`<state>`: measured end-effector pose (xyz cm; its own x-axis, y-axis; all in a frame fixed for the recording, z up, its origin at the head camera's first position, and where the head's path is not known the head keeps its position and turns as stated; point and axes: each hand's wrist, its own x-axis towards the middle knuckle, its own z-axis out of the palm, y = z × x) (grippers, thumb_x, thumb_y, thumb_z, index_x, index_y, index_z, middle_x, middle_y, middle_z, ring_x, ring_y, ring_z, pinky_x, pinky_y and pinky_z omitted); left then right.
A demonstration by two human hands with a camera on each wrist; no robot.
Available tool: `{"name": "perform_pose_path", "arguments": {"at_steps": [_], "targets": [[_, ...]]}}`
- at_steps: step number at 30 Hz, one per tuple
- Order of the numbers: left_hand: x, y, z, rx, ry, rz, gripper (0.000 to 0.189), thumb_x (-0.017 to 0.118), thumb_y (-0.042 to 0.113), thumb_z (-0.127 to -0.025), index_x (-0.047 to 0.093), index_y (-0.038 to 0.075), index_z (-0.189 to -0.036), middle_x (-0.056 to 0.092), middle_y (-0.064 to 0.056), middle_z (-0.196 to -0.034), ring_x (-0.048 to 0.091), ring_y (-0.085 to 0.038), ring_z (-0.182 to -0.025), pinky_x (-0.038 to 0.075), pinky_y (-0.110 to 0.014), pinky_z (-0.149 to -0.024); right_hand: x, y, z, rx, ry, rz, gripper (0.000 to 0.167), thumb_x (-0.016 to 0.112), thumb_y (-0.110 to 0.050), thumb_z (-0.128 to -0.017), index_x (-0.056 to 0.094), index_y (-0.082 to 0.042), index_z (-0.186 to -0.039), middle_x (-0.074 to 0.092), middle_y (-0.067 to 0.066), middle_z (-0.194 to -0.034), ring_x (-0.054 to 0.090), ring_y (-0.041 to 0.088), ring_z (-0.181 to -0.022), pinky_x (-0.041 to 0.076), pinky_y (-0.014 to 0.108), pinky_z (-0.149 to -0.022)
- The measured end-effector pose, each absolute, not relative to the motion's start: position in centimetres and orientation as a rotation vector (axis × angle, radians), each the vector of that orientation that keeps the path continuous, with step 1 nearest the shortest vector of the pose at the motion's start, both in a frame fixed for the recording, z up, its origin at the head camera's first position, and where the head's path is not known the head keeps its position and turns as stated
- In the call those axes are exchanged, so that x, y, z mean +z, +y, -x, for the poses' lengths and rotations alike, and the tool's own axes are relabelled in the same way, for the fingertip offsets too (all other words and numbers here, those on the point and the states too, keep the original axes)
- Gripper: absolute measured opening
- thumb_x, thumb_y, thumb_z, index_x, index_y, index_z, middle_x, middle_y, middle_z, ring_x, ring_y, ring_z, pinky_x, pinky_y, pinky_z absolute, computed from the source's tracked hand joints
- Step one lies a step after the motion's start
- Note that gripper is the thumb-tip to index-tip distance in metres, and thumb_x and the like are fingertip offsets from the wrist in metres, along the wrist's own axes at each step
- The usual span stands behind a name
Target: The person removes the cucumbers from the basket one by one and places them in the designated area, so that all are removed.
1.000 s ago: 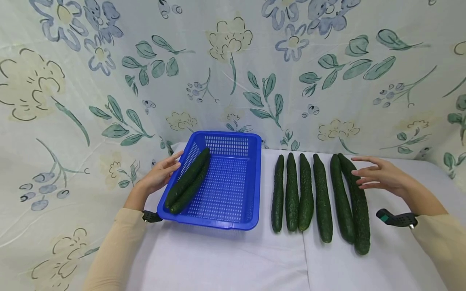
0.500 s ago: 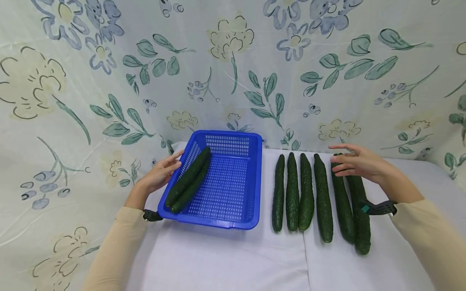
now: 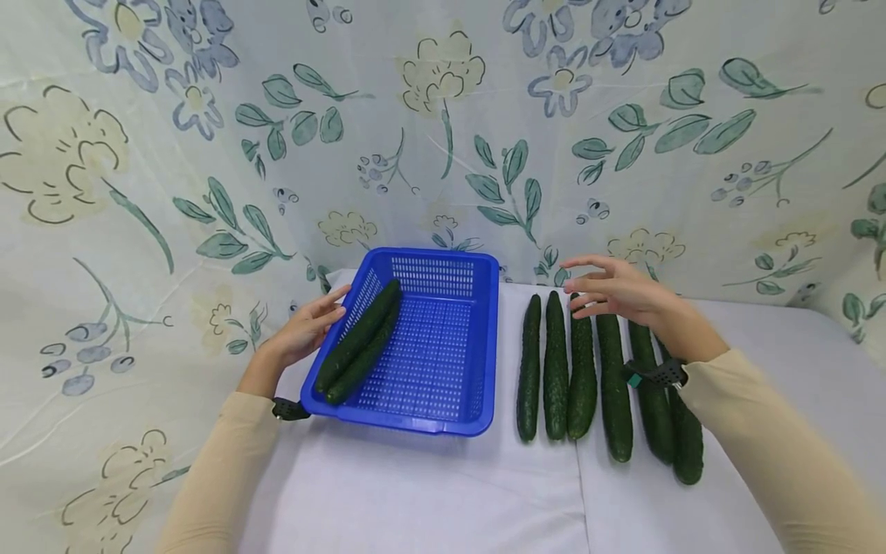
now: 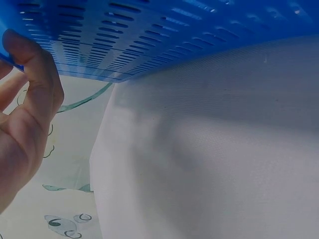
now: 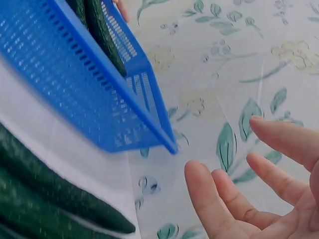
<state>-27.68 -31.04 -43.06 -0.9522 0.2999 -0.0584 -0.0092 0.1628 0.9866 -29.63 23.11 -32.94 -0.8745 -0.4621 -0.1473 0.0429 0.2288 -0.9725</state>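
My left hand (image 3: 304,331) rests against the left rim of the blue plastic basket (image 3: 484,362), fingers mostly extended. In the left wrist view its thumb (image 4: 37,74) touches the basket's outer wall. Two dark green cucumbers (image 3: 363,338) lie side by side along the basket's left side. My right hand (image 3: 623,292), fingers spread and holding nothing, hovers over the far ends of a row of cucumbers (image 3: 583,377) on the table. It partly hides the cucumbers at the right of that row. Between its fingers and the basket stand the leftmost two, cucumber (image 3: 529,369) and cucumber (image 3: 555,369).
A white cloth covers the table (image 3: 415,492). Right behind the basket and the row hangs a floral curtain (image 3: 443,138). The basket's right wall stands a short distance left of the row.
My right hand has moved left, from the rightmost cucumbers toward the middle of the row, its fingers still spread. My left hand and the basket have hardly moved.
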Motion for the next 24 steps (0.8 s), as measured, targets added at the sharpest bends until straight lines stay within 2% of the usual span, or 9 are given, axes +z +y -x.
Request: {"name": "perform_pose_path", "arguments": {"at_steps": [5, 11, 15, 19, 24], "targets": [[-43.0, -31.0, 27.6, 1.872, 2.185, -0.303, 0.055, 0.047, 0.023, -0.108, 0.027, 0.018, -0.159, 0.053, -0.012, -0.118, 0.05, -0.007, -0.061, 0.035, -0.019, -0.045, -32.6, 20.2, 29.9, -1.673, 2.071, 0.401, 0.059, 0.059, -0.013, -0.102, 0.032, -0.002, -0.152, 0.052, 0.023, -0.127, 0.068, 0.031, -0.098, 0.056, 0.046, -0.086], [-43.1, -31.1, 27.7, 1.888, 2.159, -0.307, 0.055, 0.046, 0.023, -0.108, 0.026, 0.019, -0.159, 0.054, -0.012, -0.118, 0.055, -0.007, -0.066, 0.036, -0.019, -0.046, -32.5, 16.5, 30.4, -1.694, 2.033, 0.378, 0.055, 0.061, -0.01, -0.1, 0.037, -0.001, -0.149, 0.055, 0.023, -0.121, 0.068, 0.034, -0.095, 0.056, 0.047, -0.083], [-43.1, -31.2, 27.6, 1.899, 2.148, -0.304, 0.056, 0.046, 0.022, -0.108, 0.026, 0.018, -0.16, 0.054, -0.012, -0.117, 0.056, -0.008, -0.068, 0.037, -0.019, -0.047, -32.8, 13.9, 30.6, -1.691, 2.001, 0.373, 0.054, 0.062, -0.012, -0.1, 0.039, -0.001, -0.148, 0.051, 0.029, -0.131, 0.068, 0.034, -0.096, 0.055, 0.048, -0.085], [-43.0, -31.1, 27.6, 1.904, 2.142, -0.308, 0.056, 0.046, 0.022, -0.108, 0.025, 0.018, -0.16, 0.054, -0.012, -0.117, 0.057, -0.008, -0.068, 0.037, -0.019, -0.048, -33.2, 11.5, 30.8, -1.686, 1.966, 0.367, 0.054, 0.062, -0.012, -0.1, 0.04, -0.001, -0.148, 0.049, 0.028, -0.137, 0.066, 0.037, -0.1, 0.055, 0.049, -0.087], [-43.0, -31.1, 27.6, 1.899, 2.141, -0.309, 0.056, 0.045, 0.022, -0.108, 0.024, 0.018, -0.16, 0.054, -0.012, -0.118, 0.058, -0.008, -0.071, 0.039, -0.018, -0.049, -33.9, 8.6, 31.1, -1.71, 1.926, 0.34, 0.052, 0.063, -0.011, -0.099, 0.043, -0.001, -0.146, 0.053, 0.025, -0.13, 0.068, 0.036, -0.096, 0.055, 0.049, -0.086]]}}
